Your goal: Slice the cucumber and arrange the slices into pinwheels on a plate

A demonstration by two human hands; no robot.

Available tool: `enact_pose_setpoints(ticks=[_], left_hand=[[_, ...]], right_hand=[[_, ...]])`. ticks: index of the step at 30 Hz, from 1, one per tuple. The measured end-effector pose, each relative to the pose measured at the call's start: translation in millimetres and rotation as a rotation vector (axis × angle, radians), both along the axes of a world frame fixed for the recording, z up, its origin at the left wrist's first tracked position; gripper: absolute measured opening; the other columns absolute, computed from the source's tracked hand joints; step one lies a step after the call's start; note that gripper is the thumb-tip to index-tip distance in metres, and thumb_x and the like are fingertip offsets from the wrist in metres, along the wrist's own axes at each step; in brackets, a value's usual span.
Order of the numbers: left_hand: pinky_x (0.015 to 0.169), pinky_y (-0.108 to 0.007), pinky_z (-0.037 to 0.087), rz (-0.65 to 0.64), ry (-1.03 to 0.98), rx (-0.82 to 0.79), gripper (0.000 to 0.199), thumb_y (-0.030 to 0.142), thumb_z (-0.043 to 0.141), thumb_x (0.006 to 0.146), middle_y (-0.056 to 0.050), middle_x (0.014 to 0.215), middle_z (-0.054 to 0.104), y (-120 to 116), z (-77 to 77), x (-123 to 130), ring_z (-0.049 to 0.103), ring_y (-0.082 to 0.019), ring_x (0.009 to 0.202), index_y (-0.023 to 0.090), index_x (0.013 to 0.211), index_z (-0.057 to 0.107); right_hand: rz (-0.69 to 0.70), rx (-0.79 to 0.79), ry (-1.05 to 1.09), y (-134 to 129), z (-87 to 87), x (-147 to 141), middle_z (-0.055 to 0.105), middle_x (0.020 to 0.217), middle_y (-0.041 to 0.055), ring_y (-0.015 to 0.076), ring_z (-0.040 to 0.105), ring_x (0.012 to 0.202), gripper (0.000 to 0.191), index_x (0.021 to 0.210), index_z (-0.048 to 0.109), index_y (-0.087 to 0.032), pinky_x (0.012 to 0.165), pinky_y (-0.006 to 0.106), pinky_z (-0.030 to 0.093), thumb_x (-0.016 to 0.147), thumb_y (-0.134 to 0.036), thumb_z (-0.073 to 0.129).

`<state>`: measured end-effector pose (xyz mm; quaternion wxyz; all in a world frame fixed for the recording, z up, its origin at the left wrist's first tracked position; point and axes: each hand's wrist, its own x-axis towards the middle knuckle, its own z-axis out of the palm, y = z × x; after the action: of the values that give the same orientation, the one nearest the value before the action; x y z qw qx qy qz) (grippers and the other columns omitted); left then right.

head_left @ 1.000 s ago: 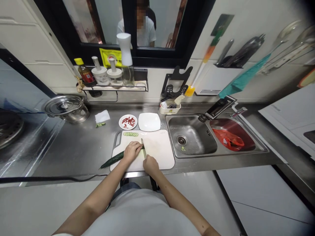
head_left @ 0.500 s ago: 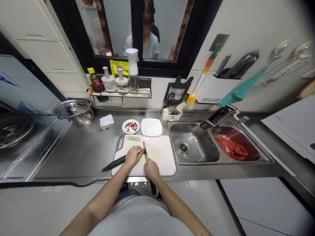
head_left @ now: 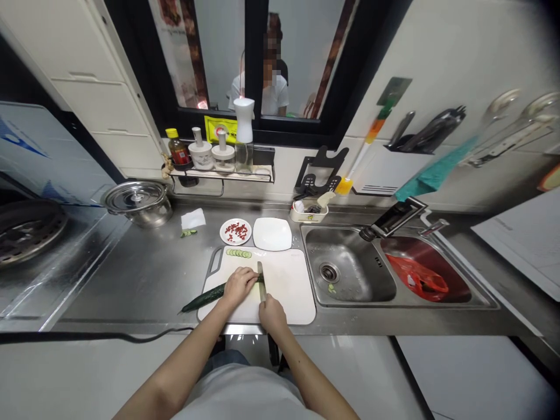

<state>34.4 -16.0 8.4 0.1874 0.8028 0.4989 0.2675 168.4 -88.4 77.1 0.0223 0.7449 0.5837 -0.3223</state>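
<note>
A long dark green cucumber (head_left: 205,298) lies slantwise across the white cutting board (head_left: 289,291), its far end past the board's left edge. My left hand (head_left: 240,284) is closed over the cucumber near its right end. In my right hand (head_left: 273,314) is the handle of a kitchen knife (head_left: 261,281), its blade upright against the cucumber just right of my left fingers. A row of cucumber slices (head_left: 238,253) lies along the board's upper left. Behind the board stand a plate of chopped red pieces (head_left: 236,232) and a white square plate (head_left: 272,234).
To the right is a double sink (head_left: 350,262) with a tap (head_left: 394,219) and a red plastic bag (head_left: 417,277). A lidded steel pot (head_left: 139,203) and a white tissue (head_left: 193,219) stand left. Above hangs a condiment rack (head_left: 223,174). A person's reflection shows in the window.
The view has tilted slightly, so the counter sits a little lower and more to the right. Both hands keep their places on the cucumber and the knife.
</note>
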Motion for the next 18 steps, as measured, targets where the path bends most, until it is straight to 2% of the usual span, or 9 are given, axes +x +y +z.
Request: enact_pose_setpoints(ticks=[5,13,18], left_hand=[[0.083,-0.03,0.045,-0.005,0.002,-0.001,0.022,0.03,0.05,0.092,-0.003,0.095,0.066,0.8,1.0,-0.7,0.054,-0.017,0.092,0.025,0.095,0.071],[0.083,-0.03,0.045,-0.006,0.001,-0.016,0.022,0.03,0.05,0.092,-0.003,0.095,0.066,0.2,3.3,-0.9,0.054,-0.017,0.092,0.025,0.097,0.071],[0.083,-0.032,0.045,0.007,0.015,-0.029,0.022,0.03,0.05,0.092,-0.004,0.094,0.066,0.2,5.3,0.0,0.054,-0.018,0.092,0.024,0.096,0.071]], right_hand=[[0.006,-0.02,-0.018,6.2,4.7,-1.4,0.068,0.106,0.0168,0.0235,0.063,0.103,0.035,0.114,0.06,-0.01,0.079,0.028,0.043,0.092,-0.016,0.034],[0.038,-0.033,-0.025,-15.0,0.2,6.9,0.068,0.107,0.0167,0.0221,0.062,0.103,0.035,0.113,0.06,-0.01,0.08,0.026,0.041,0.091,-0.014,0.034],[0.025,-0.016,0.029,-18.1,-4.2,13.7,0.068,0.106,0.0161,0.021,0.063,0.101,0.033,0.11,0.061,-0.009,0.078,0.025,0.04,0.091,-0.015,0.035]])
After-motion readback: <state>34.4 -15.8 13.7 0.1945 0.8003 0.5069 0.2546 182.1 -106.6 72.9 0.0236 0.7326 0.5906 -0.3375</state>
